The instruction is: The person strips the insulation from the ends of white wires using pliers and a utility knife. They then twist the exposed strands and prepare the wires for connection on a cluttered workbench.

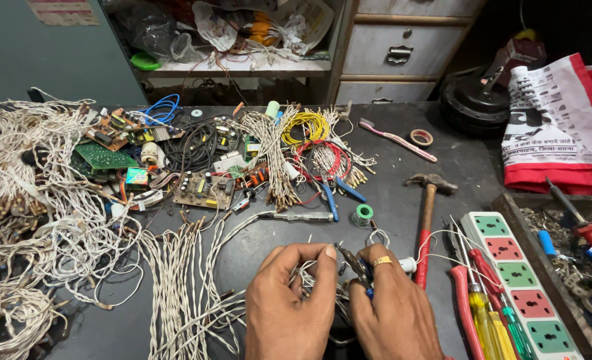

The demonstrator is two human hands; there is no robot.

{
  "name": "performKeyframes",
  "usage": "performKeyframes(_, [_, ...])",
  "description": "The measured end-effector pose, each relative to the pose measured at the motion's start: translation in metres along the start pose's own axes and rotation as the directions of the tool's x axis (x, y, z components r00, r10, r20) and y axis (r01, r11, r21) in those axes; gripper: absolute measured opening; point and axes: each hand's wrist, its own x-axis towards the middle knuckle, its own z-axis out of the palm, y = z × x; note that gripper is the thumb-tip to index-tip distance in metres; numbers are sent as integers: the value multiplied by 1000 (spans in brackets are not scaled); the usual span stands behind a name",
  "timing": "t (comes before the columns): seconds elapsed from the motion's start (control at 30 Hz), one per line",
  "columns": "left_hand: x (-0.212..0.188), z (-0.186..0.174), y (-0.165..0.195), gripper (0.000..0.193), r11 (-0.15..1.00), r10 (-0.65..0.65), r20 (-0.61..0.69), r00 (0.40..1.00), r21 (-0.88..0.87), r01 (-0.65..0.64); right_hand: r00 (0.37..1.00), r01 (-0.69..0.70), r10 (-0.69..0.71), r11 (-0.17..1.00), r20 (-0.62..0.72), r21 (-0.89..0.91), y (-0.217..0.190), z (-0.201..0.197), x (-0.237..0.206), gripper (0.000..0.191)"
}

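Note:
My left hand (pixel 289 307) pinches a small bundle of twisted white wires (pixel 307 277) at the near edge of the dark workbench (pixel 389 220). My right hand (pixel 393 313), with a gold ring on one finger, grips a pair of small pliers (pixel 353 262) whose jaws point at the wire ends between the two hands. A small white part (pixel 408 265) on a thin white wire lies just right of my right hand.
Heaps of twisted white wire (pixel 36 220) cover the left side. Circuit boards (pixel 203 190), coloured wire coils, blue-handled pliers (pixel 336 193) and a solder spool (pixel 362 214) lie in the middle. A hammer (pixel 429 207), screwdrivers (pixel 476 293) and a power strip (pixel 516 287) sit right.

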Motion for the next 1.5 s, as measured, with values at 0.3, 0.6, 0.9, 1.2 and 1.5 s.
performKeyframes(0.3, [1,4,-2,23,994,-57,48,997,-96,61,998,-36,35,999,46,14,-7,-5,2,40])
performKeyframes(0.6, [2,3,-2,23,997,-48,59,997,-53,51,999,-31,31,999,33,11,-11,-6,3,42])
performKeyframes(0.9, [1,2,-1,22,996,-63,78,995,-51,67,1000,-6,6,1000,11,5,-9,-4,2,43])
performKeyframes(1.2, [2,2,-4,23,995,-76,83,994,-62,82,998,-31,33,999,50,-43,-6,-3,3,38])
performKeyframes(1.5, [2,3,-6,22,998,-48,65,997,-40,50,997,-28,29,1000,76,-6,-13,-8,3,43])
